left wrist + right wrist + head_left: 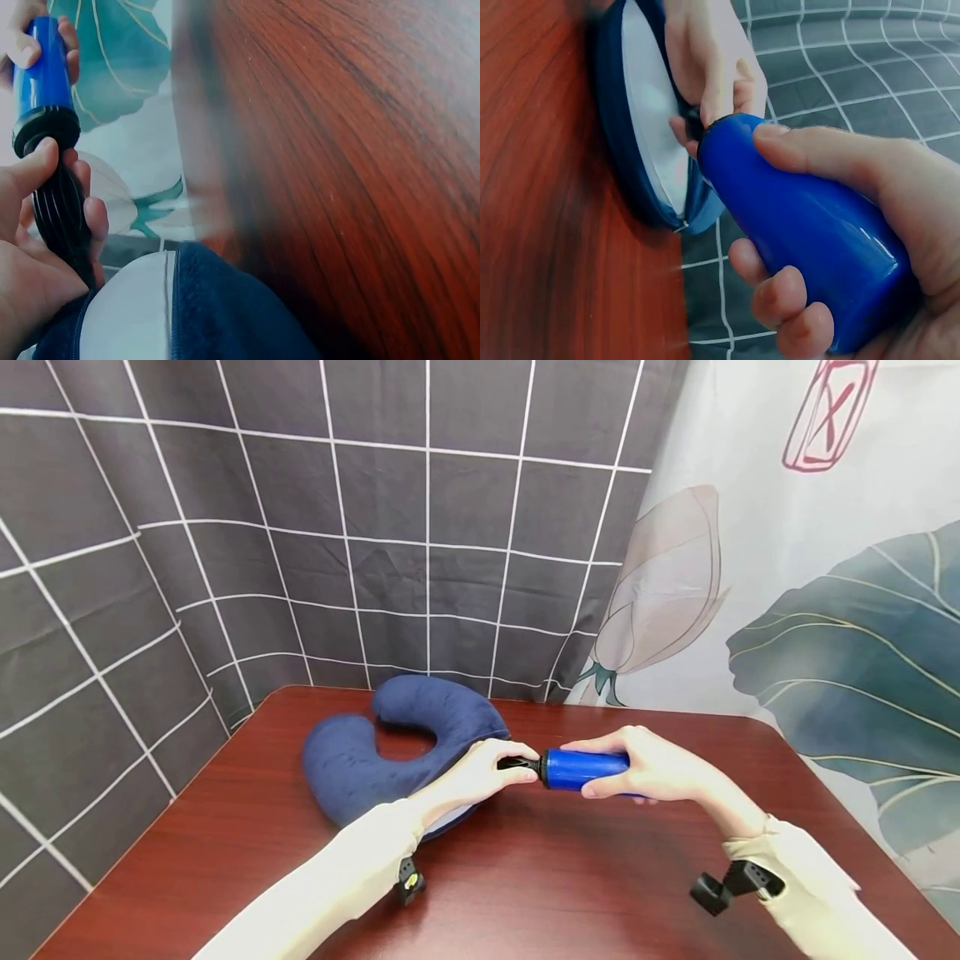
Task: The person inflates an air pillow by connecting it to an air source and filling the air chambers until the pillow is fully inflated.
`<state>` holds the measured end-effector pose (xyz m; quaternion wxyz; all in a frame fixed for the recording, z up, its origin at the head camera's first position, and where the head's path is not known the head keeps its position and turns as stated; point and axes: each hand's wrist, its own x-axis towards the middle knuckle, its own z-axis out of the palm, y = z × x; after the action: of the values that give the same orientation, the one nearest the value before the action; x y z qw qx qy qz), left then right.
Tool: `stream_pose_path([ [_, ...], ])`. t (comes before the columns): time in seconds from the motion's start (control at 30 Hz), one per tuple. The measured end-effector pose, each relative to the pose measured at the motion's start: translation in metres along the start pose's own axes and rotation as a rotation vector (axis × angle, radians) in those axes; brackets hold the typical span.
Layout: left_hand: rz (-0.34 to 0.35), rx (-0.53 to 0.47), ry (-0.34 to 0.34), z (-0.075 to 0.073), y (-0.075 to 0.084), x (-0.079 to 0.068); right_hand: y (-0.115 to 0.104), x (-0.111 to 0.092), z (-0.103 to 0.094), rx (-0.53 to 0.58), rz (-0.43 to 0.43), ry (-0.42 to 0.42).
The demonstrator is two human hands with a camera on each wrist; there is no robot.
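Fingers (778, 295) of right hand (660, 764) around blue cylinder (581, 770), fingers (96, 217) of left hand (482, 770) around its black end (58, 214)

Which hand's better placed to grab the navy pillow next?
Probably the left hand: it's nearer the pillow, though gripping the black handle. The right hand holds the blue cylinder, farther off.

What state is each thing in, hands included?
Left hand: pinching the cylinder's black end.
Right hand: wrapped around the blue cylinder.
Blue cylinder: held sideways between both hands.
Black end: attached, close against the cylinder's collar.
Navy neck pillow: resting on the table, white panel partly showing; zip open or closed, unclear.
Grid curtain: hanging, slightly creased.
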<state>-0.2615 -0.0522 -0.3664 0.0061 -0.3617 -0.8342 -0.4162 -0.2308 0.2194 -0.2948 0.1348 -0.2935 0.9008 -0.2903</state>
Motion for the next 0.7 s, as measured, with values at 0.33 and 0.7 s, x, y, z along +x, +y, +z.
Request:
stream_pose_path([
  [0.33,-0.01,0.018,-0.02,-0.003,-0.003,0.003,-0.001,0.002,0.0,0.001,-0.006,-0.005],
  [0.7,-0.009,0.052,-0.02,-0.003,0.004,0.004,0.002,-0.019,-0.012,-0.008,0.015,-0.024],
])
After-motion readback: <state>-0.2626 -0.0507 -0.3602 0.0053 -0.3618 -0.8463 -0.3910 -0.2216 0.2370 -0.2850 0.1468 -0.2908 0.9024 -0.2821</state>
